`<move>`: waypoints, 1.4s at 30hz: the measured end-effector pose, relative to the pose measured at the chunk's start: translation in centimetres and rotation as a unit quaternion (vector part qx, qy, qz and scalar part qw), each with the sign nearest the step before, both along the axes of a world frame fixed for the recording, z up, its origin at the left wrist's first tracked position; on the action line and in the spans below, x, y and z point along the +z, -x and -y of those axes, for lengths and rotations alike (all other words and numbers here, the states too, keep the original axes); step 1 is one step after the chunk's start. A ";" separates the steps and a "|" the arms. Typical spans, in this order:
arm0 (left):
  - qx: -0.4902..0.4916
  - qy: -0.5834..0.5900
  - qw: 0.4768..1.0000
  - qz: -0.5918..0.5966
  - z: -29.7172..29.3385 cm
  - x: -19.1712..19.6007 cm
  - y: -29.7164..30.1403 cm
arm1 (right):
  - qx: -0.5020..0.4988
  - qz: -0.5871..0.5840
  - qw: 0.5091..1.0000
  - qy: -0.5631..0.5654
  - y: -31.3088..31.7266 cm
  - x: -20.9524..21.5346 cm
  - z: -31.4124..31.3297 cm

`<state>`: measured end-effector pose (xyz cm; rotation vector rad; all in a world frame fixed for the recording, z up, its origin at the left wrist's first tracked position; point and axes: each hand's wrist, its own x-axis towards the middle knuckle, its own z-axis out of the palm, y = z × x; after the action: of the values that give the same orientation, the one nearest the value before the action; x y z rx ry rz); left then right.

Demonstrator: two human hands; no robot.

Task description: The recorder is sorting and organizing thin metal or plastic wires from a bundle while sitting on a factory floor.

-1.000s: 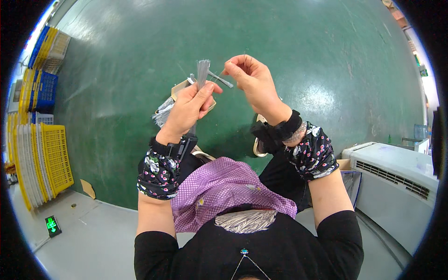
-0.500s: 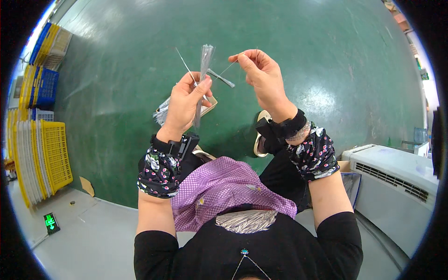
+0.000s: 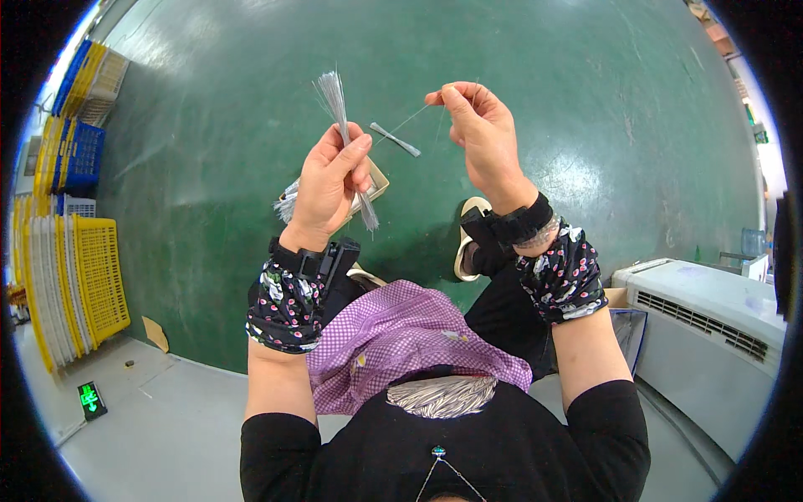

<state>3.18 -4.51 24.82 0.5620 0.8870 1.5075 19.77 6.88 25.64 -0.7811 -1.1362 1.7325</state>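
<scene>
My left hand (image 3: 333,180) is closed around a bundle of thin grey wire strands (image 3: 338,107) that fans out above the fist and sticks out below it. My right hand (image 3: 477,134) pinches a single thin strand (image 3: 411,120) between thumb and fingers, raised at the same height as the left. A short grey tube-like piece (image 3: 395,140) hangs on that strand between the two hands. Below my left hand a small cardboard box (image 3: 373,177) with more grey strands lies on the green floor.
Green floor (image 3: 251,125) spreads all around. Stacks of yellow and blue plastic crates (image 3: 71,251) stand at the left. A white appliance housing (image 3: 711,318) sits at the right. A purple checked cloth (image 3: 401,335) covers my lap; my shoe (image 3: 468,234) rests on the floor.
My hands have moved apart. The right hand has drawn one strand out to the right, and the small grey piece now hangs between the hands. The bundle stands more upright.
</scene>
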 end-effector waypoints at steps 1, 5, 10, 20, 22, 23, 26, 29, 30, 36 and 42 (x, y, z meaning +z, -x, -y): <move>0.018 0.003 1.000 -0.022 -0.4 0.5 -0.4 | -0.002 0.000 1.000 0.009 -0.1 0.5 -0.2; 0.031 0.048 0.997 -0.047 -0.5 1.1 -1.5 | -0.037 0.050 0.998 -0.030 -0.6 0.0 -0.5; 0.016 0.028 0.999 0.023 0.7 1.9 -1.4 | -0.018 0.006 1.000 0.002 -0.5 -0.4 0.3; 0.056 0.057 0.991 -0.106 0.1 1.1 -1.0 | -0.047 0.021 0.999 0.009 -0.3 0.2 0.5; 0.008 0.031 0.995 -0.094 -0.3 0.8 -1.6 | -0.055 0.008 0.998 0.009 -1.3 -0.1 0.0; 0.023 0.039 0.994 -0.104 0.0 0.8 -1.5 | -0.047 0.007 0.999 0.020 -1.2 0.0 0.0; 0.001 0.005 0.997 -0.071 0.5 0.9 -1.2 | -0.026 -0.015 0.999 0.031 -0.6 0.3 0.2; 0.008 0.006 0.999 -0.054 0.5 1.8 -1.4 | -0.024 -0.042 0.998 0.044 -0.7 0.4 0.1; 0.008 0.007 0.999 -0.047 0.3 1.4 -1.4 | -0.023 -0.048 0.998 0.040 -0.8 0.3 0.0; 0.003 0.022 0.994 -0.111 0.0 0.9 -0.9 | -0.036 -0.049 0.997 0.040 -0.6 0.7 -0.1; 0.013 0.006 0.995 -0.102 0.1 0.6 -1.3 | -0.046 -0.049 0.997 0.033 -0.8 0.8 -0.1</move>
<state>4.44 -4.64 25.46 0.7079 1.0628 1.4854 20.56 6.93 26.41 -0.7683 -0.9674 1.7180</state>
